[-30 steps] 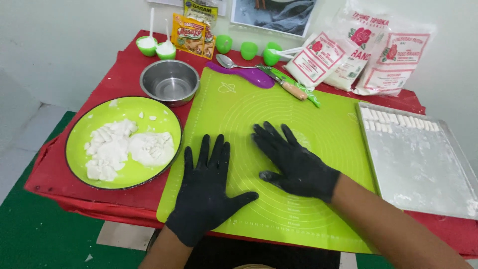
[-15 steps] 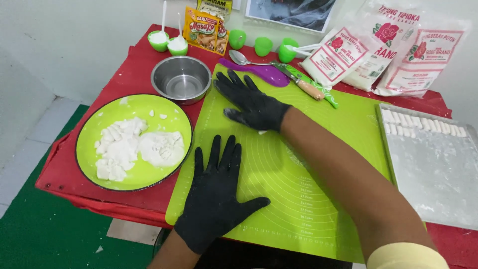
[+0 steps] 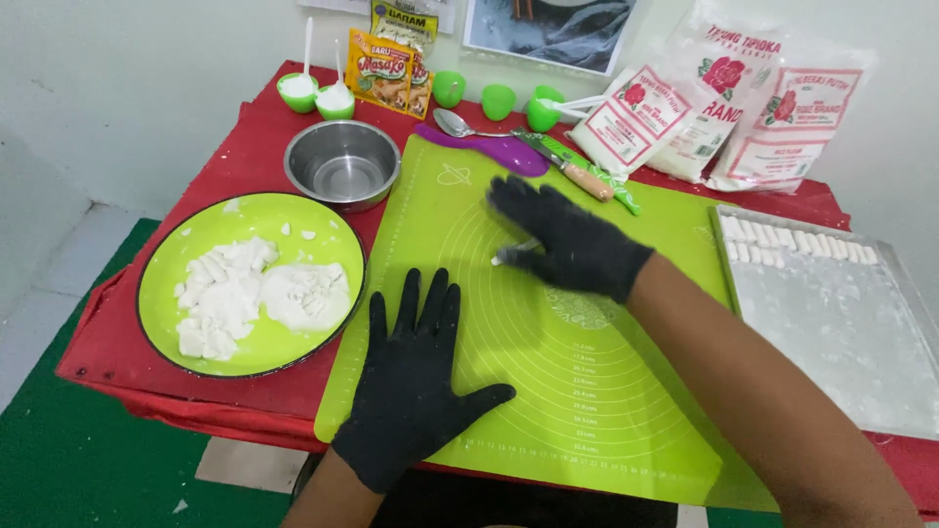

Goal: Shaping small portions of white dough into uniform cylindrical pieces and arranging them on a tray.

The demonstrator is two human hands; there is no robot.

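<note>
Two gloved hands work over the green mat [image 3: 587,391] on the red counter [image 3: 245,171]. At left, a plate [image 3: 186,284] holds dough lumps [image 3: 259,298]. The left hand [image 3: 416,381] lies flat and spread, pinning the mat, holding nothing. The right hand [image 3: 567,240], fingers loosely curved, presses a small dough strip [image 3: 514,252]. At right, a tray [image 3: 861,352] carries finished pieces [image 3: 792,240]. Judged step: rolling one strip; next calls for even pressure, then transfer to the tray.
</note>
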